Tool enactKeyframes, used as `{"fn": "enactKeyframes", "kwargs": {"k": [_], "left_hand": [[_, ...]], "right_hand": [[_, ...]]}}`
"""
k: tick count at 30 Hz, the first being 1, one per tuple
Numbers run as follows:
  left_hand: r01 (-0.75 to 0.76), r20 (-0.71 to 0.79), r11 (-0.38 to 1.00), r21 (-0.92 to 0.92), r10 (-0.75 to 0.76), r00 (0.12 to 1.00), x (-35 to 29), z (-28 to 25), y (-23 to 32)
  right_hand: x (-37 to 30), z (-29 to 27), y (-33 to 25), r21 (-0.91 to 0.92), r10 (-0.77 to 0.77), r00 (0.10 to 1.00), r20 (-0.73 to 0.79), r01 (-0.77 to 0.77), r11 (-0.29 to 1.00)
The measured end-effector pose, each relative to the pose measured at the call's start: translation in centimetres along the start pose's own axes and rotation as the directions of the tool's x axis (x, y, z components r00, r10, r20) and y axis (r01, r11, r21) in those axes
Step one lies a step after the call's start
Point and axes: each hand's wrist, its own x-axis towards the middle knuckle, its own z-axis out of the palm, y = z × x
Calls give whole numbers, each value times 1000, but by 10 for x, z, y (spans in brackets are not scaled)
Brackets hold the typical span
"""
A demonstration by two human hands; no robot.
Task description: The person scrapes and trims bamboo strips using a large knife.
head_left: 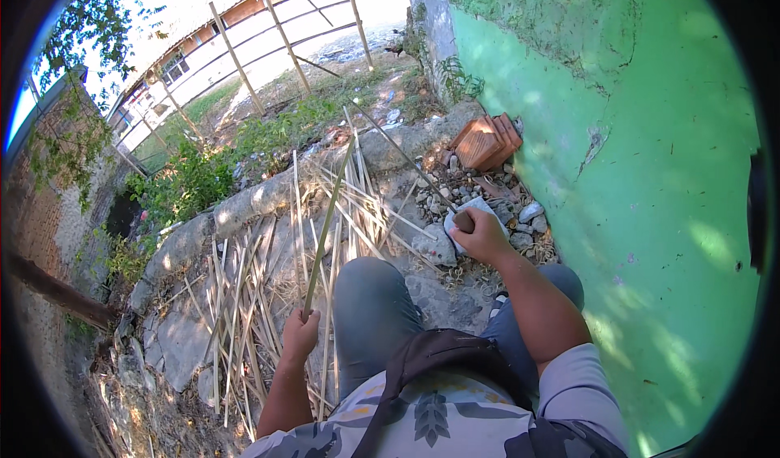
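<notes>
My left hand [301,336] is closed around the lower end of a long greenish bamboo strip [327,229], which slants up and away from me. My right hand [486,240] grips the brown handle of a long, thin-bladed knife [406,159]. Its blade points forward and to the left, its tip near the strip's far end; I cannot tell whether they touch. Below the right hand lies a pale stone block [478,206]. Many pale split strips [236,320] lie loosely piled on the ground to the left of my knees and ahead of them.
A green wall [626,182] rises close on my right. Stacked orange roof tiles [487,143] and loose stones [524,214] lie at its foot. Ahead runs a low stone edge [260,194] with plants [191,186] and a pole fence [280,39] beyond. A brick wall stands at left.
</notes>
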Motion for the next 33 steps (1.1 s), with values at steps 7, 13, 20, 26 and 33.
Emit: {"fn": "enactKeyframes", "kwargs": {"k": [7,13,20,26,33], "left_hand": [[16,-119,996,83,-6,993,-14,-15,-2],[-55,-256,998,-19,49,965,-9,-21,-13],[186,152,971,-149,-164,975,-35,-4,18],[73,180,979,-192,-38,983,-39,-3,43],[-178,218,979,97,153,964,-41,27,90]], "right_hand": [[-2,-32,-7,-448,-336,916,-218,212,869],[-1,-31,3,-537,-210,969,-129,109,836],[-2,-34,-6,-501,-312,945,-102,222,837],[-3,-34,-1,-559,-442,896,-46,343,755],[-11,-20,-7,-578,-507,862,4,416,702]]}}
